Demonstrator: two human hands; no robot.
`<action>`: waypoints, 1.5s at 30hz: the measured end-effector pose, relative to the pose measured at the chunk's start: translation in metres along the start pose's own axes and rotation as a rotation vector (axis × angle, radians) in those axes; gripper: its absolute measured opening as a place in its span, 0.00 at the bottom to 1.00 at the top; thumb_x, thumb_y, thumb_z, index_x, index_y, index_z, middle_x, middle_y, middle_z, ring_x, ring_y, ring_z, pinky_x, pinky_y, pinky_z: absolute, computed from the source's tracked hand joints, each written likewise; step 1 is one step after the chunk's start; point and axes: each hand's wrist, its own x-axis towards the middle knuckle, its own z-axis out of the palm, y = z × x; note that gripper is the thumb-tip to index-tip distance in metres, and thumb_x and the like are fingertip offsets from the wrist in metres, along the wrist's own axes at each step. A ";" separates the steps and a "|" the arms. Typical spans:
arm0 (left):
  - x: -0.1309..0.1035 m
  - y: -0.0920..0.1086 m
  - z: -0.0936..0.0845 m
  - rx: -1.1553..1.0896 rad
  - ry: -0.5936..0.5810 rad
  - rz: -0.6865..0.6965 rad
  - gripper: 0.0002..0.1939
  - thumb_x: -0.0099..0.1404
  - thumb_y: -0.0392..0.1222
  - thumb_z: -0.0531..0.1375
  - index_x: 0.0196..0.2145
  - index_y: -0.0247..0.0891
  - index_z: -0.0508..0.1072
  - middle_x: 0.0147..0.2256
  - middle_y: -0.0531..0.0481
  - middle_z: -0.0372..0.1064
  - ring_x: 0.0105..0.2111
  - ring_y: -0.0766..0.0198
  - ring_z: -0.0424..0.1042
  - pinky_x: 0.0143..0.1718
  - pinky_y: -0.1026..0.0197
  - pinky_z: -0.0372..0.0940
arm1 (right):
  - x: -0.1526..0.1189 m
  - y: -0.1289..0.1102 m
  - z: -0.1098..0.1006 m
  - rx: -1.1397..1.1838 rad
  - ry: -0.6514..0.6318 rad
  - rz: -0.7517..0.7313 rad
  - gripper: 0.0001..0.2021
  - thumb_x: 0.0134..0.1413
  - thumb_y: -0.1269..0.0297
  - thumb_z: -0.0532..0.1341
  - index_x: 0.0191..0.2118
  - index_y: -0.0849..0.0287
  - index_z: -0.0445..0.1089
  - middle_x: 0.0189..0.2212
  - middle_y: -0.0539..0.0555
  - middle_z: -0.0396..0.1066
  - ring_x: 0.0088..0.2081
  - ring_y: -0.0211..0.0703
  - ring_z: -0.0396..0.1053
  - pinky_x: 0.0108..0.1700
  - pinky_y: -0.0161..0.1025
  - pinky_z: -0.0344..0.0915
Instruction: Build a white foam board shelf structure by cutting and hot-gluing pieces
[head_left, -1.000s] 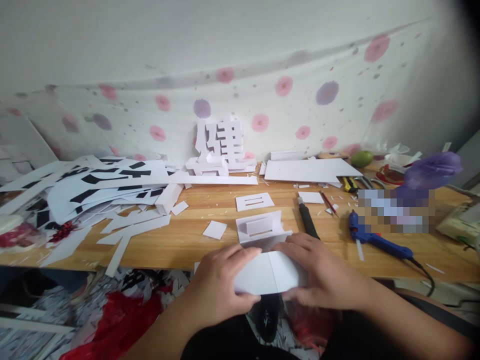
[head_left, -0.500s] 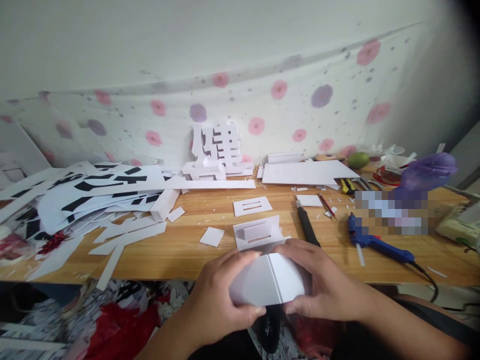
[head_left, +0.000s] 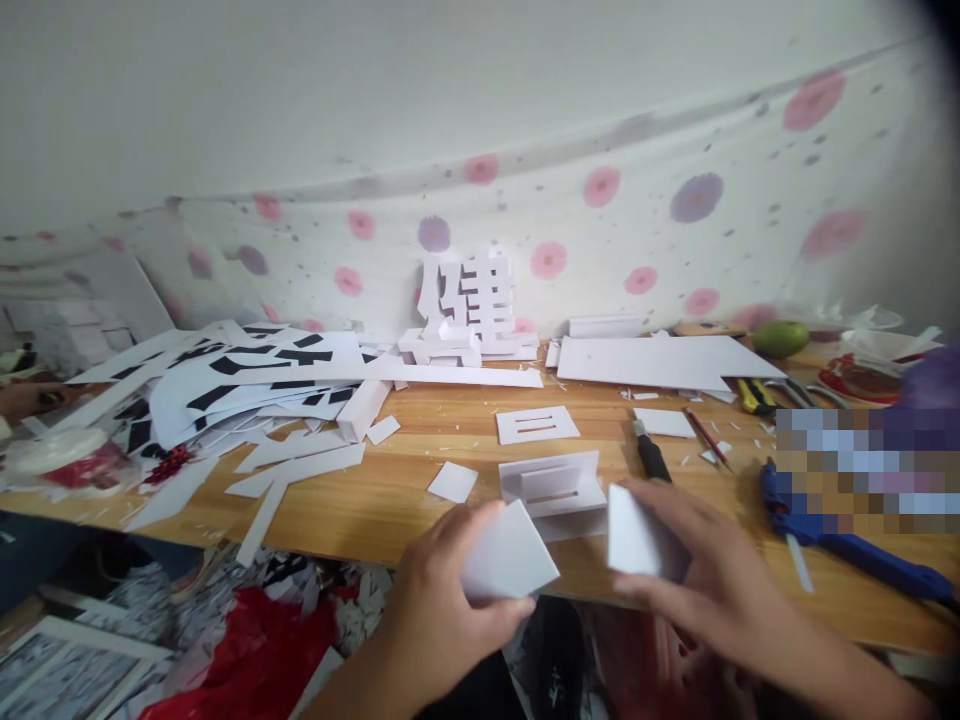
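Note:
My left hand point(head_left: 439, 600) is closed on a white foam-board piece point(head_left: 506, 560) near the table's front edge. In my right hand point(head_left: 697, 570) is another white board piece point(head_left: 634, 540), pinched between thumb and fingers. A gap separates the two pieces. Just behind them a folded white board with a slot point(head_left: 551, 485) stands on the wooden table point(head_left: 420, 440). Beyond it lies a flat white piece with two slits point(head_left: 536, 425). A small white square point(head_left: 452, 482) rests to the left, and a black-handled cutter point(head_left: 651, 452) lies behind my right hand.
A blue glue gun point(head_left: 847, 550) and a pencil point(head_left: 709, 440) lie right. Cut white sheets point(head_left: 255, 385) pile up left, beside a white tub point(head_left: 71, 460). White cut-out characters point(head_left: 469, 305) stand at the back. At the far left edge another person's hand point(head_left: 34, 400) shows.
The two white pieces, together between my hands before, are now apart, one in each hand. My right hand has moved rightward. The view has turned left.

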 end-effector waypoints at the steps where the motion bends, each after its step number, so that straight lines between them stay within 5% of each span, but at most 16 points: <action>1: 0.001 -0.006 -0.001 0.031 0.015 -0.009 0.32 0.48 0.37 0.65 0.53 0.45 0.69 0.49 0.47 0.73 0.47 0.53 0.73 0.49 0.54 0.69 | 0.000 0.007 -0.003 -0.025 0.010 0.028 0.28 0.56 0.50 0.62 0.59 0.54 0.57 0.51 0.62 0.70 0.49 0.55 0.72 0.46 0.50 0.72; 5: 0.023 -0.045 -0.016 0.180 -0.033 -0.086 0.31 0.51 0.43 0.64 0.55 0.44 0.68 0.51 0.46 0.72 0.48 0.52 0.73 0.49 0.53 0.68 | 0.001 0.022 -0.014 -0.087 -0.034 0.019 0.31 0.54 0.49 0.63 0.60 0.55 0.59 0.52 0.63 0.70 0.49 0.59 0.72 0.45 0.52 0.74; 9: 0.072 -0.103 -0.032 0.340 -0.120 -0.165 0.33 0.56 0.48 0.61 0.59 0.39 0.64 0.59 0.42 0.64 0.58 0.48 0.64 0.58 0.49 0.60 | 0.003 0.020 -0.020 -0.099 -0.058 0.005 0.28 0.60 0.52 0.58 0.64 0.51 0.57 0.54 0.61 0.69 0.51 0.58 0.71 0.45 0.50 0.75; 14: 0.125 -0.145 -0.033 0.368 -0.159 -0.179 0.37 0.47 0.46 0.68 0.56 0.38 0.69 0.57 0.37 0.65 0.59 0.37 0.60 0.58 0.38 0.54 | 0.011 0.022 -0.022 -0.033 0.000 0.117 0.19 0.64 0.59 0.55 0.59 0.51 0.64 0.47 0.58 0.73 0.48 0.53 0.72 0.42 0.44 0.74; 17: 0.132 -0.126 -0.028 0.326 -0.081 -0.109 0.31 0.57 0.51 0.63 0.56 0.40 0.67 0.57 0.39 0.64 0.59 0.43 0.59 0.58 0.42 0.54 | 0.017 0.028 -0.022 0.030 0.073 0.095 0.14 0.63 0.65 0.56 0.52 0.51 0.68 0.42 0.55 0.74 0.41 0.46 0.74 0.39 0.39 0.73; 19: 0.128 -0.095 -0.022 0.136 -0.061 0.018 0.21 0.63 0.51 0.59 0.50 0.39 0.71 0.46 0.45 0.72 0.47 0.55 0.70 0.50 0.54 0.63 | 0.021 0.028 -0.022 0.074 0.076 0.055 0.10 0.62 0.69 0.58 0.47 0.52 0.68 0.38 0.53 0.73 0.37 0.41 0.73 0.37 0.36 0.71; 22: 0.119 -0.039 -0.006 -0.177 -0.279 0.332 0.14 0.63 0.48 0.61 0.45 0.41 0.74 0.34 0.51 0.72 0.34 0.63 0.71 0.39 0.62 0.65 | 0.026 0.018 -0.020 0.152 0.023 0.007 0.06 0.61 0.73 0.58 0.41 0.55 0.67 0.34 0.52 0.72 0.36 0.39 0.71 0.38 0.36 0.69; 27: 0.122 0.017 0.021 -0.109 -0.403 0.634 0.09 0.67 0.41 0.57 0.31 0.39 0.74 0.28 0.51 0.69 0.29 0.65 0.67 0.30 0.65 0.60 | 0.037 0.008 -0.010 0.209 0.052 -0.040 0.03 0.59 0.73 0.60 0.37 0.58 0.67 0.32 0.53 0.72 0.35 0.39 0.70 0.37 0.35 0.68; 32: 0.159 -0.007 0.028 -0.194 -0.331 0.455 0.13 0.64 0.49 0.58 0.26 0.42 0.74 0.25 0.52 0.70 0.25 0.63 0.68 0.27 0.64 0.61 | 0.019 0.044 -0.054 -0.059 0.101 0.122 0.15 0.60 0.62 0.61 0.51 0.58 0.65 0.47 0.58 0.70 0.46 0.44 0.70 0.48 0.41 0.68; 34: 0.174 -0.030 0.030 -0.339 -0.147 0.248 0.11 0.59 0.53 0.62 0.30 0.44 0.75 0.28 0.52 0.73 0.28 0.61 0.70 0.29 0.63 0.64 | -0.006 0.069 -0.080 -0.346 0.062 0.386 0.16 0.60 0.63 0.58 0.53 0.56 0.66 0.51 0.59 0.68 0.51 0.48 0.68 0.52 0.46 0.65; 36: 0.183 -0.050 0.035 -0.509 -0.082 0.064 0.11 0.57 0.53 0.64 0.32 0.45 0.74 0.28 0.54 0.72 0.28 0.61 0.71 0.30 0.63 0.66 | -0.033 0.092 -0.097 -0.505 -0.082 0.604 0.19 0.58 0.62 0.59 0.54 0.58 0.66 0.50 0.61 0.69 0.49 0.52 0.69 0.51 0.50 0.65; 40: 0.182 -0.067 0.049 -0.701 -0.088 -0.110 0.14 0.54 0.54 0.67 0.31 0.43 0.72 0.27 0.55 0.71 0.28 0.63 0.70 0.32 0.65 0.68 | -0.069 0.120 -0.096 -0.562 -0.212 0.719 0.27 0.44 0.74 0.60 0.54 0.62 0.67 0.49 0.63 0.69 0.48 0.54 0.70 0.51 0.49 0.65; 45: 0.175 -0.064 0.060 -0.852 -0.120 -0.175 0.16 0.52 0.54 0.68 0.30 0.41 0.72 0.27 0.56 0.70 0.29 0.65 0.69 0.33 0.67 0.67 | -0.067 0.131 -0.080 -0.599 -0.257 0.790 0.32 0.37 0.82 0.55 0.53 0.63 0.69 0.42 0.62 0.72 0.43 0.53 0.72 0.45 0.45 0.65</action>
